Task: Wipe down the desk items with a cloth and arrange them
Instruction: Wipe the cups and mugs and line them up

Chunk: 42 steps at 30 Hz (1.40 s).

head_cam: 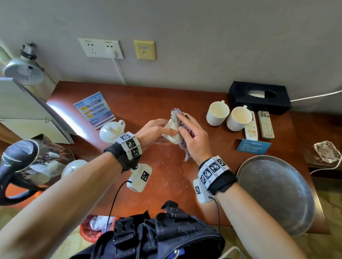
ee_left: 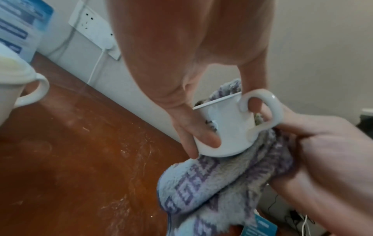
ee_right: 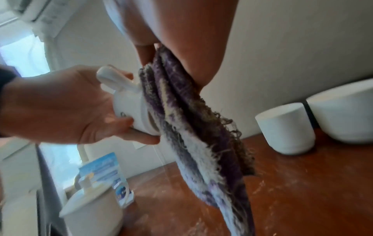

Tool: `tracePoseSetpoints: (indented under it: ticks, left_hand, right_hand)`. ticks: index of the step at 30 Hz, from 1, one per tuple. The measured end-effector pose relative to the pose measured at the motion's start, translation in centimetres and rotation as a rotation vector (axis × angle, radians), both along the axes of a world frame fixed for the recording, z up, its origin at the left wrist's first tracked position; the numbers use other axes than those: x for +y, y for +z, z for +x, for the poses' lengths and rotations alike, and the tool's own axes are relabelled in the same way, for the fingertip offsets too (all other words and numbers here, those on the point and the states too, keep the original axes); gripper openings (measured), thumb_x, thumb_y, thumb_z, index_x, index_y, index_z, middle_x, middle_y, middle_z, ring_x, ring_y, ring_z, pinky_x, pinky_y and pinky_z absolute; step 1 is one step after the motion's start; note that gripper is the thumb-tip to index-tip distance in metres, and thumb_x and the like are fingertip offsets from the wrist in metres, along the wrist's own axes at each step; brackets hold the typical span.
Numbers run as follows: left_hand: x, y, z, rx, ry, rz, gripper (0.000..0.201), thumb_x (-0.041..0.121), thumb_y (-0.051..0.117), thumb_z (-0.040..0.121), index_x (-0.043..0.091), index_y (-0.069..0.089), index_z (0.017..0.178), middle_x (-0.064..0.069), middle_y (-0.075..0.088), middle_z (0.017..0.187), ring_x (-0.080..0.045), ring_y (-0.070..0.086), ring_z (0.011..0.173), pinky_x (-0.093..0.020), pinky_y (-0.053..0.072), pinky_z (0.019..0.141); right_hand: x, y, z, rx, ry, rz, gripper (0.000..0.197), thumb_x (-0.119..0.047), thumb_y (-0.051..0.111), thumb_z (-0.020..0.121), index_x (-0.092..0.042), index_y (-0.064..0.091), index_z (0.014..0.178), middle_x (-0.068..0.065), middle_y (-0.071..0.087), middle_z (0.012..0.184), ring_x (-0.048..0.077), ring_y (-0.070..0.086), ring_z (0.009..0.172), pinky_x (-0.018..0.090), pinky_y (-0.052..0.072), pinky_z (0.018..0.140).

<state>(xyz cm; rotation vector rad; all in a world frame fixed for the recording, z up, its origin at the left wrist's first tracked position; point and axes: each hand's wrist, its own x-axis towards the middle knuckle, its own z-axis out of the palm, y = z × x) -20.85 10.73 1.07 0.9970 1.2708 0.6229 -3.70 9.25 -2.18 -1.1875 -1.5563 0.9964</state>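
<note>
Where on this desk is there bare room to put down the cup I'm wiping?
The widest bare patch of desk lies under your hands, between the lidded cup on the left and the round metal tray on the right. Another bare strip runs along the wall behind the blue leaflet stand. The right rear is crowded: two cups, remotes, tissue box.

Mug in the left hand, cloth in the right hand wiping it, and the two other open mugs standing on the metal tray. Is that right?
Not quite. The left hand does hold the mug and the right hand works the cloth on it, but the two other mugs stand on the bare desk by the remotes, apart from the tray. The head view shows it.
</note>
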Motion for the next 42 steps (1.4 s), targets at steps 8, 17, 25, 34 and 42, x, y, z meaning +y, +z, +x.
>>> tracePoseSetpoints:
  ticks: [8,17,25,34,42]
  left_hand:
    - [-0.1,0.6,0.0,0.119,-0.038,0.048,0.071,0.006,0.077,0.081,0.009,0.045,0.144,-0.015,0.063,0.119,-0.026,0.071,0.098,-0.03,0.061,0.072]
    - [-0.2,1.6,0.2,0.075,-0.055,0.016,0.052,0.007,0.072,0.084,0.011,0.053,0.131,-0.015,0.071,0.111,-0.023,0.073,0.095,-0.026,0.059,0.072]
    - [-1.0,1.7,-0.1,0.071,-0.108,0.062,0.063,0.001,0.073,0.083,0.016,0.045,0.137,-0.018,0.065,0.117,-0.025,0.073,0.091,-0.028,0.06,0.073]
    - [-0.7,1.4,0.4,0.02,-0.017,0.027,0.035,0.006,0.071,0.084,0.013,0.062,0.118,-0.011,0.072,0.098,-0.021,0.072,0.083,-0.029,0.058,0.07]
    - [-0.7,1.9,1.0,-0.033,-0.093,0.016,0.05,0.024,0.07,0.075,0.011,0.065,0.123,-0.007,0.075,0.107,-0.024,0.073,0.095,-0.029,0.055,0.076]
  right_hand:
    - [2.1,0.5,0.0,0.294,-0.092,-0.429,0.03,-0.009,0.053,0.1,-0.016,0.067,0.124,0.001,0.066,0.127,0.014,0.06,0.122,0.04,0.041,0.112]
    - [-1.5,-0.3,0.4,0.145,0.007,-0.079,0.044,-0.011,0.057,0.098,-0.039,0.059,0.132,-0.03,0.047,0.142,0.005,0.049,0.13,0.037,0.045,0.105]
    - [0.1,1.6,0.0,0.562,-0.119,-0.455,0.035,-0.009,0.059,0.096,-0.017,0.063,0.129,0.004,0.068,0.124,0.018,0.065,0.115,0.031,0.051,0.099]
    - [-2.2,2.4,1.0,0.334,0.033,-0.303,0.048,-0.005,0.041,0.099,-0.018,0.047,0.145,-0.003,0.042,0.153,0.002,0.04,0.138,0.021,0.03,0.116]
    - [-2.4,2.2,2.7,0.049,0.133,-0.119,0.058,-0.015,0.058,0.097,-0.028,0.037,0.149,-0.008,0.039,0.154,0.005,0.037,0.141,0.032,0.031,0.118]
